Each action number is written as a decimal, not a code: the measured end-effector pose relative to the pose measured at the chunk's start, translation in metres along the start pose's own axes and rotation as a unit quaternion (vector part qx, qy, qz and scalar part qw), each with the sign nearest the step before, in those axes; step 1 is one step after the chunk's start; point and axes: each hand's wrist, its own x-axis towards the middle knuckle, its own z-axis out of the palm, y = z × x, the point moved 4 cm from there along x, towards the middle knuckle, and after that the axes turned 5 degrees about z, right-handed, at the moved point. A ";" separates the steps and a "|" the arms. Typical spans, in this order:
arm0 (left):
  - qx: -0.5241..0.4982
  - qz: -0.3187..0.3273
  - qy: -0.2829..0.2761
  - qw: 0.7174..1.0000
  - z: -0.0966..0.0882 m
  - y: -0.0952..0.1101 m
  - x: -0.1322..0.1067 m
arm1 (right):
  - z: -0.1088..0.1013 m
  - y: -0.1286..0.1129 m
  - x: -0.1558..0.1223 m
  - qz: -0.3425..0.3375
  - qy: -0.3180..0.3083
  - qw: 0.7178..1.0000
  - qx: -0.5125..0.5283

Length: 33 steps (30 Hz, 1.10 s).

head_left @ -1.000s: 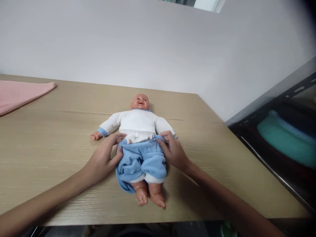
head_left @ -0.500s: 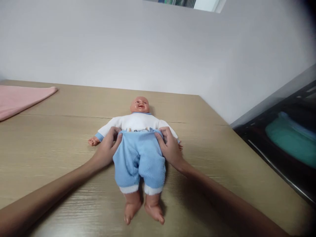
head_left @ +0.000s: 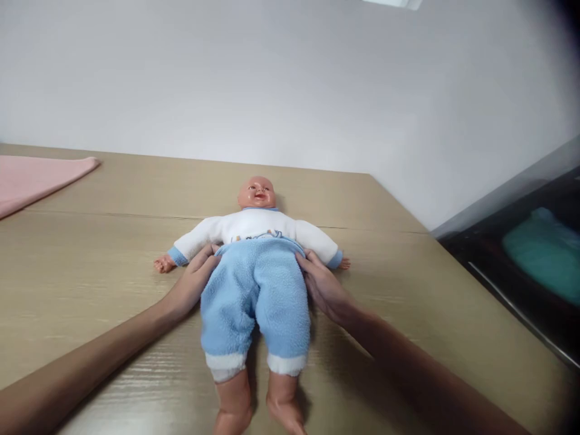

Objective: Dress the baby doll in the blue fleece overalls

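A baby doll (head_left: 257,193) lies on its back on the wooden table (head_left: 113,260), head toward the wall and bare feet toward me. It wears a white top (head_left: 254,223) with blue cuffs and fluffy blue pants (head_left: 254,284) with white hems. My left hand (head_left: 197,275) pinches the waistband at the pants' left side, thumb in front. At the other side of the waist, my right hand (head_left: 324,284) holds the band between thumb and fingers. Some fingertips of both hands are hidden by the cloth or the doll.
Pink cloth (head_left: 40,178) lies at the table's far left. A pale wall (head_left: 226,84) rises behind the table. To the right, beyond the table edge, is a black surface (head_left: 480,260) with a green, blurred thing (head_left: 544,254) on or in it.
The pants' waistband has settled flatter against the doll's belly, and both hands sit lower at its sides. The doll's legs appear closer to me, and the camera view has shifted slightly.
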 end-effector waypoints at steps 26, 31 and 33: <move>-0.108 0.059 -0.213 0.969 -0.026 0.036 0.033 | 0.003 -0.074 0.019 -0.142 -0.123 0.966 -0.177; -0.201 -0.008 -0.215 0.956 -0.018 0.013 0.039 | 0.000 -0.046 0.039 -0.074 -0.097 0.992 -0.041; -0.184 -0.018 -0.199 0.962 -0.020 0.008 0.039 | -0.005 -0.032 0.040 -0.077 -0.058 0.993 -0.066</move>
